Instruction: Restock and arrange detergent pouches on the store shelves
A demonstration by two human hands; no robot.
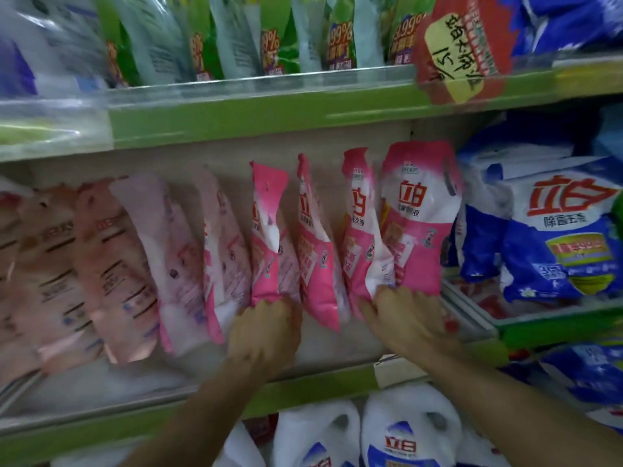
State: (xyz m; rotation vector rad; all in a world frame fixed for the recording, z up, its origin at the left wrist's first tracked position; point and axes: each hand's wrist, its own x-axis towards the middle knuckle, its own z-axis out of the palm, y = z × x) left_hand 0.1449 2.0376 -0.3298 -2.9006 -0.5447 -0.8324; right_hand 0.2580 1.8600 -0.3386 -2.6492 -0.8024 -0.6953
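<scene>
Clutching the bottom of a pouch (266, 230) in the left grip (266, 328) with curled fingers, midway along the shelf (303, 387), back from its front edge. Clasping the bottom of the end pouch (418, 214) in the right grip (404, 315), toward the shelf's right end. Both standing on end, directly above the grips.

1. Two arms and two hands of a person show.
2. The left arm (202, 409) is bare from the wrist down to the edge of the picture.
3. The right arm (505, 399) is bare the same way.
4. The left hand (266, 332) and the right hand (404, 318) are bare too.
5. Little red spots sit by the fingers of both hands, but they are too blurry to tell what they are.
</scene>
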